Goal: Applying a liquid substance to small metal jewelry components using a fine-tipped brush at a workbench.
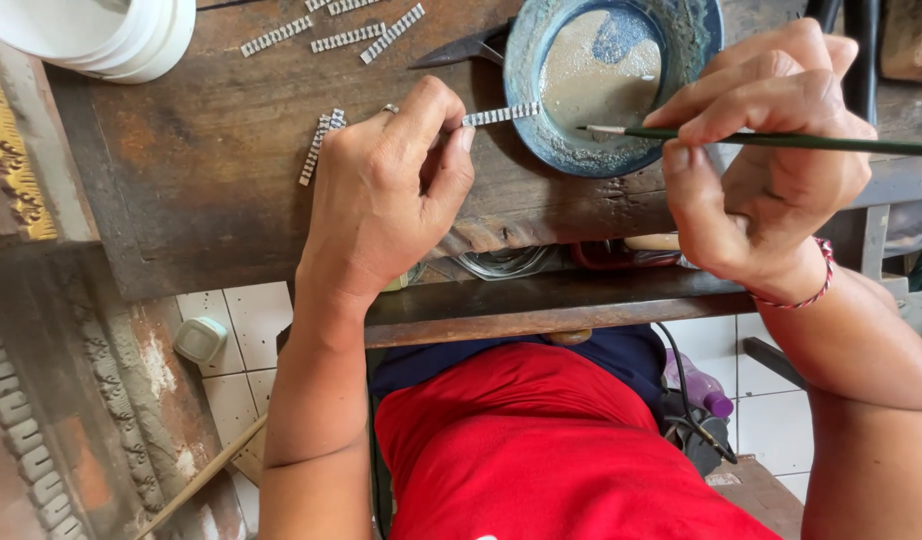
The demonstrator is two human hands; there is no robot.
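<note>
A thin silver segmented metal strip (pixel 501 115) is pinched between thumb and forefinger of the left hand (pixel 386 190), its tip at the rim of a round blue-glazed dish (pixel 541 150) of pale liquid. The right hand (pixel 766 150) grips a slim green-handled brush (pixel 781 141), bristles over the dish. 4 similar strips (pixel 321 145) lie on the worn wooden bench (pixel 201 180).

white bucket (pixel 111 35), pliers (pixel 461 48), plastic bottle (pixel 701 385).

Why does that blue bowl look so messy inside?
The blue bowl is caked with dried, crusty residue around its rim, with cloudy liquid inside. The wooden table is scuffed and stained too. Otherwise nothing looks spilled or broken; the silver strips lie loosely scattered.
</note>
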